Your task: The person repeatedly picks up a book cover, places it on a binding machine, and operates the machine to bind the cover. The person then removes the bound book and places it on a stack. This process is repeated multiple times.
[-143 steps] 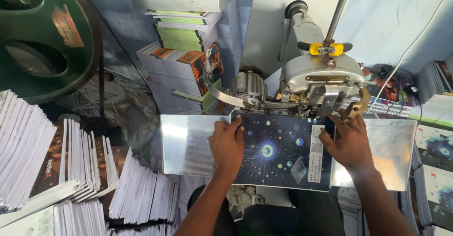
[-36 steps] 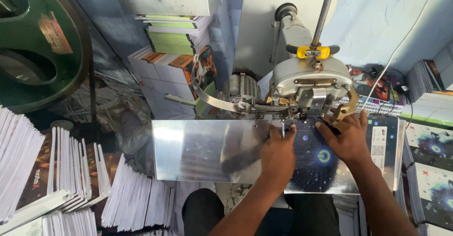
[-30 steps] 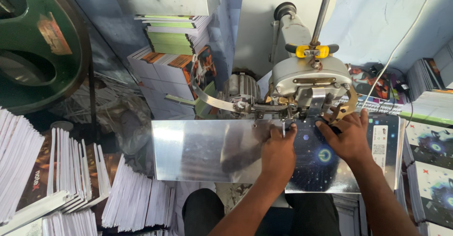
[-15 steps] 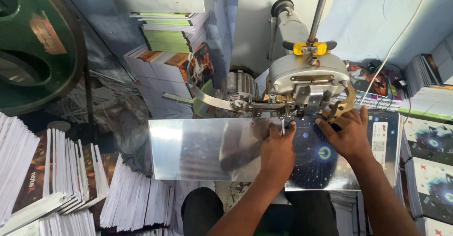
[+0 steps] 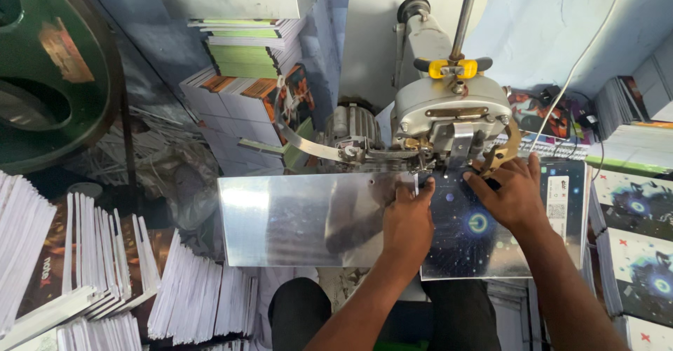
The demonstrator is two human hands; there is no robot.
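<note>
Here we are looking down past our own forearms to the shiny metal table (image 5: 294, 218), and both hands are working at its right end. Our left hand (image 5: 408, 219) is lying palm down, fingers loosely curled, pressing on the left edge of the dark booklet (image 5: 484, 246); it is not gripping, only holding the cover flat. Our right hand (image 5: 512, 195) is spreading flat over the upper middle of the same booklet, fingertips pointing up and left toward the machine, again pressing rather than closing round anything. The booklet is lying with its long axis running left to right, its left edge resting on the table and its right end hanging out past the table's right edge. Its far edge is sitting just under the grey machine head (image 5: 452, 116), so the head is lying directly beyond both hands, and the left hand's fingertips are the nearer of the two to the small foot below it. Farther left, stacks of white-edged booklets (image 5: 105, 267) are standing well apart from the hands; farther back, bundled booklets (image 5: 238, 88) are leaning against the wall.
</note>
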